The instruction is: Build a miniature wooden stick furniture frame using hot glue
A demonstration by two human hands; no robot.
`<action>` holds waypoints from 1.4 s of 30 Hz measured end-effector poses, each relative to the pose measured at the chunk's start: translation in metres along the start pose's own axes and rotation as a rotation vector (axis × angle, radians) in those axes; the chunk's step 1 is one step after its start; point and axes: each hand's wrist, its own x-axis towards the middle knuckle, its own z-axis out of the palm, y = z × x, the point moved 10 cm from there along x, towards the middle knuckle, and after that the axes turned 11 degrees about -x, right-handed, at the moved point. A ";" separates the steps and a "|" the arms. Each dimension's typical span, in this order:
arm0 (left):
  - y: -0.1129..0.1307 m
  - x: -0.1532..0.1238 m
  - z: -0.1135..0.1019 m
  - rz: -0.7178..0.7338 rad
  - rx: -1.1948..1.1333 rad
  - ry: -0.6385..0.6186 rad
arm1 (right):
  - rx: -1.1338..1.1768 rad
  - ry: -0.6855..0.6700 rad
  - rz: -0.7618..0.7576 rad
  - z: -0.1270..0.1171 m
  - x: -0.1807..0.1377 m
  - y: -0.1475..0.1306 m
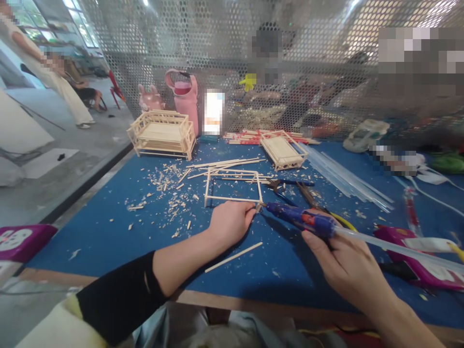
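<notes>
My right hand (pixel 340 241) is wrapped around a blue glue gun (pixel 300 217), with a long clear glue stick (pixel 391 247) running out of its back end. The gun's nozzle is at the near right corner of a small wooden stick frame (pixel 234 198). At that same corner my left hand (pixel 232 220) is closed, its fingertips pinching the frame's leg; the palm side is hidden. A loose wooden stick (pixel 234 257) lies on the blue tabletop (pixel 145 241) just in front of my left hand.
Beyond the frame lie pliers (pixel 279 191), loose sticks (pixel 224 164) and wood scraps (pixel 170 179). A finished-looking stick model (pixel 163 135) stands back left, a smaller one (pixel 284 151) back right. Clear glue sticks (pixel 344 179) and a purple-and-white object (pixel 416 261) lie right. A perforated metal panel (pixel 217 43) rises behind.
</notes>
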 end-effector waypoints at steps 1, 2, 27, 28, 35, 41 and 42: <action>0.000 0.000 0.000 0.002 -0.001 0.000 | 0.000 0.002 -0.001 0.000 0.000 0.000; 0.000 0.000 0.000 0.005 -0.001 0.001 | -0.001 0.007 -0.003 0.000 0.001 0.000; 0.021 0.002 -0.037 0.231 0.337 -0.003 | -0.008 0.073 0.119 -0.013 -0.005 0.022; 0.018 0.003 -0.034 0.197 0.348 -0.035 | -0.006 0.082 0.140 -0.017 -0.002 0.026; 0.018 -0.001 -0.034 0.203 0.311 0.011 | -0.215 0.155 0.158 -0.033 0.086 0.064; 0.024 -0.015 -0.053 0.370 0.149 0.255 | -0.538 -0.223 -0.099 0.055 0.169 0.075; 0.023 -0.017 -0.057 0.388 0.128 0.285 | -0.558 -0.282 -0.146 0.070 0.174 0.074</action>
